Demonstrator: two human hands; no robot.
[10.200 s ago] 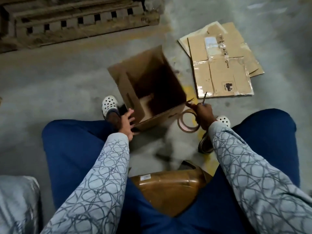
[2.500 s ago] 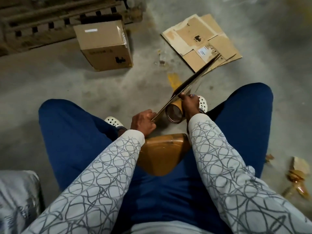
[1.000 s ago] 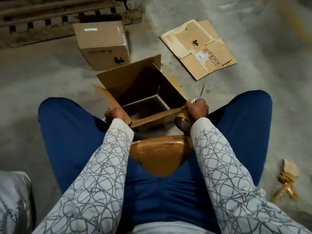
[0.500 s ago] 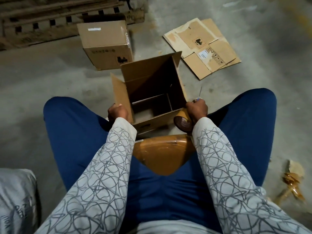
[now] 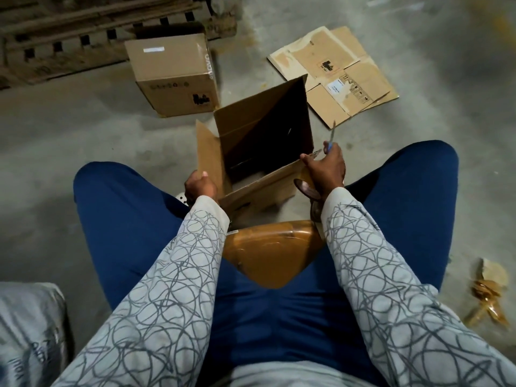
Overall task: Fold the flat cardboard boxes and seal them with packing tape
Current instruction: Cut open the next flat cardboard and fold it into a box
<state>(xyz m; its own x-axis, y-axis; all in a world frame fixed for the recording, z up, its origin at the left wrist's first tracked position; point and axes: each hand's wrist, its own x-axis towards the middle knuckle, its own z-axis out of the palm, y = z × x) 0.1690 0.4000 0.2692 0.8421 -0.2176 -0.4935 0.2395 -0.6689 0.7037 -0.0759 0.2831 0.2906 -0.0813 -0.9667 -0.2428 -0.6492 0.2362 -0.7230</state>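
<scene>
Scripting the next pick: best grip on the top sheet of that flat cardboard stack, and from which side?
Take the flat cardboard stack by the near right edge of its top sheet, coming in low from the right. The sheets lie flat on the floor, so only an edge pinch works, and the open box overlaps the stack's near left corner from this view, probably blocking that side.

I see matt brown cardboard in the box (image 5: 259, 129) between my hands; beyond it rough grey concrete floor (image 5: 83, 129), under my wrists a glossy tan plastic seat (image 5: 268, 252).
</scene>
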